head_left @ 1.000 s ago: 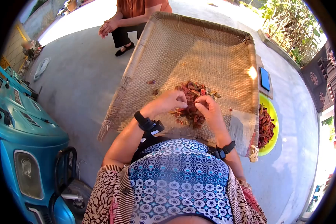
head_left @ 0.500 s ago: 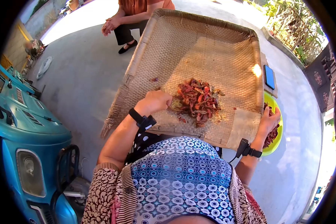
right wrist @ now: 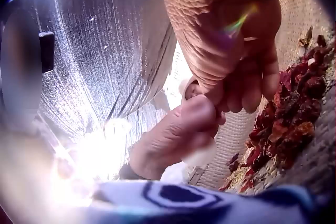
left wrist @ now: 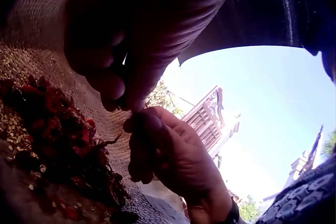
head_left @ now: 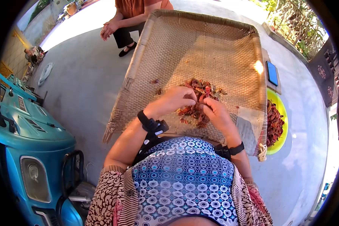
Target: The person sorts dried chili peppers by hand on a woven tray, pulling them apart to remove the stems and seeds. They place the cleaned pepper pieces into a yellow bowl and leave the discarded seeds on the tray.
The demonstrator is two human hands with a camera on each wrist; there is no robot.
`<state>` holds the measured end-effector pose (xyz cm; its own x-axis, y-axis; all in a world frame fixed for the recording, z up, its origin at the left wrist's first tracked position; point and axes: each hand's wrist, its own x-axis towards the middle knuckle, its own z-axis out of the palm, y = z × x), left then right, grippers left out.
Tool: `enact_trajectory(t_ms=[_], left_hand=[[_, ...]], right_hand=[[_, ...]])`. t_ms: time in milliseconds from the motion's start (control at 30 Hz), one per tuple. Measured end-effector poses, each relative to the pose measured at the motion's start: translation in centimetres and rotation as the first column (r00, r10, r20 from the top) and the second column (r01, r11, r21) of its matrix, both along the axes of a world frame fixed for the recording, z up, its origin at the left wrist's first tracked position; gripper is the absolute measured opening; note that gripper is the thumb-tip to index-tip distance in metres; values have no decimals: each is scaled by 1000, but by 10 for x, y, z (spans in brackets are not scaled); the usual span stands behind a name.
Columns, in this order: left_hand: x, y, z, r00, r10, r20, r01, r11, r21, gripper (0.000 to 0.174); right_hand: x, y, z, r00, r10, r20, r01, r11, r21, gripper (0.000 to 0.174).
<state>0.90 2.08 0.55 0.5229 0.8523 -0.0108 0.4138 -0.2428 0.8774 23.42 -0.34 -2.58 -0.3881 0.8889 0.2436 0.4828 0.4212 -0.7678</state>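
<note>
A heap of dried red chili peppers [head_left: 205, 88] lies on a woven tray [head_left: 222, 41] before me. Over the heap's near side my left hand [head_left: 173, 100] and right hand [head_left: 218, 115] meet at the fingertips. In the left wrist view the thumb and forefinger of the right hand [left wrist: 173, 155] come right up to the left fingertips. Both hands pinch a small dried chili pepper, mostly hidden by the fingers. The heap of peppers [right wrist: 289, 119] also shows beside the hands in the right wrist view.
Right of the tray stands a yellow bowl [head_left: 285, 128] with more dried peppers [head_left: 275, 124]. A phone [head_left: 272, 73] lies on a board beyond it. At left is a teal vehicle [head_left: 45, 132]. Another person [head_left: 135, 20] sits behind the tray's far left corner.
Half a second ago my right hand was over the yellow bowl and the left at the heap's left side. Now both are back together over the heap, much as one second ago.
</note>
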Motion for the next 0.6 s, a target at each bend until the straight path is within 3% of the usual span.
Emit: enact_trajectory(t_ms=[33,133,200,267,367,400,500,567,600], left_hand=[[0,2,-9,999,25,43,-25,1000,6,18],[-4,10,-34,991,98,89,-106,991,81,22],[-8,14,-39,991,118,70,-123,989,79,25],[-12,18,-39,994,103,26,-103,995,4,28],[-4,11,-28,964,216,153,-189,967,-173,27],[-2,10,-25,966,210,150,-181,966,-185,25],[7,10,-21,972,159,172,-123,972,-201,20],[15,7,-21,972,80,220,-38,981,-188,16],[20,7,-24,975,46,218,-14,989,-144,15]], right_hand=[[5,1,-3,999,-14,-32,15,1000,11,16],[34,-3,2,928,-280,-246,184,919,-348,20],[64,-2,0,790,-447,-419,310,881,-356,23],[99,4,-12,506,-592,-627,397,805,-440,23],[127,0,-9,-81,-541,-837,154,823,-547,23],[129,-2,-4,-20,-528,-849,41,848,-528,27],[94,-6,-4,433,-551,-714,218,832,-510,29],[54,-13,14,767,-388,-512,96,857,-506,28],[38,-13,15,843,-278,-460,25,876,-482,26]])
